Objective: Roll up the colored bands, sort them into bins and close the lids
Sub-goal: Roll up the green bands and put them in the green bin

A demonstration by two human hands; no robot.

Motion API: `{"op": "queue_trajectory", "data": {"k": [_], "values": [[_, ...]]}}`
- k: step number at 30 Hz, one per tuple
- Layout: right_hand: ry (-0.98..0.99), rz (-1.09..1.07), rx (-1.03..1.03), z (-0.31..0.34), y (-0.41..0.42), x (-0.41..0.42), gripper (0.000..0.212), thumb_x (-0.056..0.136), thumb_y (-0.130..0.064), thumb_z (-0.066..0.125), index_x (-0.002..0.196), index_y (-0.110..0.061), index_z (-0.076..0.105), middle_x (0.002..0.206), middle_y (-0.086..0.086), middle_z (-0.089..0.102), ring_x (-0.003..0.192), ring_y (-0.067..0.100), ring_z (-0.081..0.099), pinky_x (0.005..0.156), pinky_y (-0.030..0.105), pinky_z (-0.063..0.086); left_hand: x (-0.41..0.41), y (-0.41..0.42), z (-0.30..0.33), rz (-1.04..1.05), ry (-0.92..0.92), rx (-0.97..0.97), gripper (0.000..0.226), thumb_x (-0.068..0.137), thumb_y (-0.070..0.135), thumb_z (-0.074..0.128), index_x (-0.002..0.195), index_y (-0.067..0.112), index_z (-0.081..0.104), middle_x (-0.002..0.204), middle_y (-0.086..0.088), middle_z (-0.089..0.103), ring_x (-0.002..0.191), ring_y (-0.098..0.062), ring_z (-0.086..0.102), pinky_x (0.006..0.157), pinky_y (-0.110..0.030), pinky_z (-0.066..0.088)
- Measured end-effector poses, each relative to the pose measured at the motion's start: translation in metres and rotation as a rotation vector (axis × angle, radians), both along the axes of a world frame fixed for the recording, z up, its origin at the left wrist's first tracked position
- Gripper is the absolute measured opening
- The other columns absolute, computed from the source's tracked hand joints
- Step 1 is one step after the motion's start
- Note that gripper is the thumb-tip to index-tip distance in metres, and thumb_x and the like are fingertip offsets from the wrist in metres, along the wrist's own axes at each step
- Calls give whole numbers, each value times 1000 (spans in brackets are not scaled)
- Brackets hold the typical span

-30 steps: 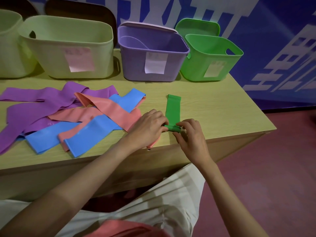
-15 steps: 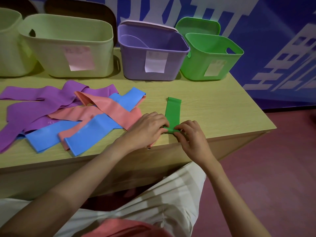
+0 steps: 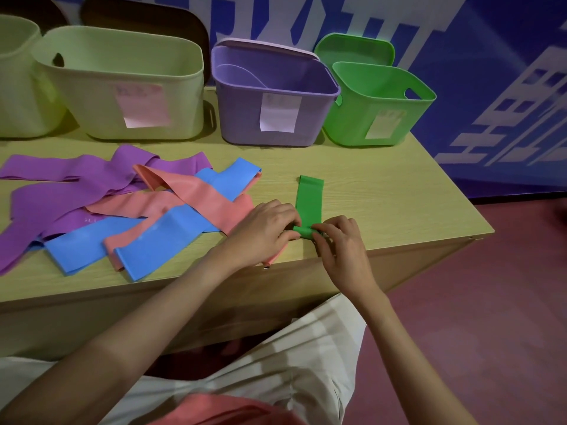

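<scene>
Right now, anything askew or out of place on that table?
One thing: a pink band end hangs over the table front edge, under the left hand, and could slip off. Otherwise normal: both hands roll the green band, right hand pinching the roll.

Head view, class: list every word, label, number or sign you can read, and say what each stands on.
Nothing can be read with certainty.
Pale green bin, pink label: faint marks, too blurred.
Purple bin, white label: too blurred.
Green bin, pale label: too blurred.
Blue wall banner: large white characters, cropped, unreadable.
</scene>
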State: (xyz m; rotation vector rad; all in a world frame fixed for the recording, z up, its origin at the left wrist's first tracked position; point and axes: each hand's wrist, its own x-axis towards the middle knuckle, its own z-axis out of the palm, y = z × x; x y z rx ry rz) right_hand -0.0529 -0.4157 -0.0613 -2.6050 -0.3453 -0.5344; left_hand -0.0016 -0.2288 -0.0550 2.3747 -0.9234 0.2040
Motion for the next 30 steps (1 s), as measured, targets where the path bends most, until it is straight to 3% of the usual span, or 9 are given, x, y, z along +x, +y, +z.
{"op": "queue_trajectory", "data": {"k": [7,10,13,17,21,26,30], "values": [[-1,40,-20,2,-3,0,20,86,-18,70,102,-8,63,93,4,55,88,20,47,70,27,40,0,0,-4,-10,-104,24,19,93,23,60,106,11,66,104,1,64,96,-17,54,87,-37,45],[-22,21,-8,-1,-3,2,19,86,-16,71,101,-6,65,95,6,55,91,22,48,71,28,41,-2,2,-7,12,-94,-24,30,92,26,62,120,15,64,109,2,65,99,-16,55,89,-35,45],[-21,21,-6,-2,-2,4,18,89,-14,67,103,-3,65,96,8,55,91,23,48,70,30,43,-3,2,-7,24,-25,-45,49,89,33,64,135,21,50,113,5,63,99,-11,52,92,-31,41],[-12,11,6,-2,-2,7,17,92,-14,63,105,-3,66,94,7,56,89,23,49,72,32,44,0,-1,-4,42,-18,-70,38,89,29,66,124,19,55,112,6,62,92,-3,47,95,-32,40],[-23,-3,-19,0,-3,9,20,92,-15,62,108,-3,68,94,7,56,89,23,49,72,30,44,2,-5,-3,40,-37,-51,20,89,25,66,106,16,60,103,6,62,95,-12,54,90,-39,44],[-11,23,-31,-2,-5,9,26,89,-18,67,110,-3,67,94,6,55,91,21,48,74,26,42,1,-4,-4,81,-113,-8,23,89,27,66,106,13,64,117,-1,53,106,-17,55,93,-37,45],[-12,11,-63,-3,-4,12,30,88,-20,68,113,-3,66,97,8,54,93,22,48,74,28,44,3,-5,-3,88,-104,-2,23,90,27,64,107,12,66,116,-1,53,103,-18,56,91,-36,46]]}}
